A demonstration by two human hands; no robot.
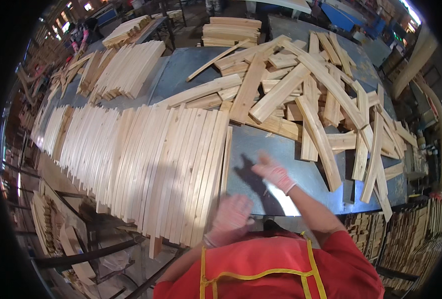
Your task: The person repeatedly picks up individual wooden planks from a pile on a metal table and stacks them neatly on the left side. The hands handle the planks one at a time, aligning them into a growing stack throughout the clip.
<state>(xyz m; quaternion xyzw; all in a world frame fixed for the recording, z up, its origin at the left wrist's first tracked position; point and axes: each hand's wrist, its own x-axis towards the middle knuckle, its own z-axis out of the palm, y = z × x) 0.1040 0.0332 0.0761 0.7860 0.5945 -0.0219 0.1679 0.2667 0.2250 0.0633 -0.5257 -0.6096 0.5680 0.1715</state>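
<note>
A long row of wooden slats point(168, 164), standing on edge side by side, spans the left half of the metal table point(253, 144). Beside the row's near right end is my left hand point(231, 217), in a pale glove with its fingers stretched out and nothing seen in them. My right hand point(273, 172), in a similar glove, hovers over the bare metal between the row and a jumbled heap of boards point(308, 89). Its fingers look apart and empty, though slightly blurred. One slat point(227, 154) leans at the row's right edge, close to my left hand.
Stacked boards point(231, 32) and another row of slats point(128, 70) lie farther back. More boards point(375, 149) overhang the table's right side. Below right are piled wood pieces point(410, 239); a dark metal rail point(86, 256) runs low on the left. A thick hose point(440, 144) hangs at right.
</note>
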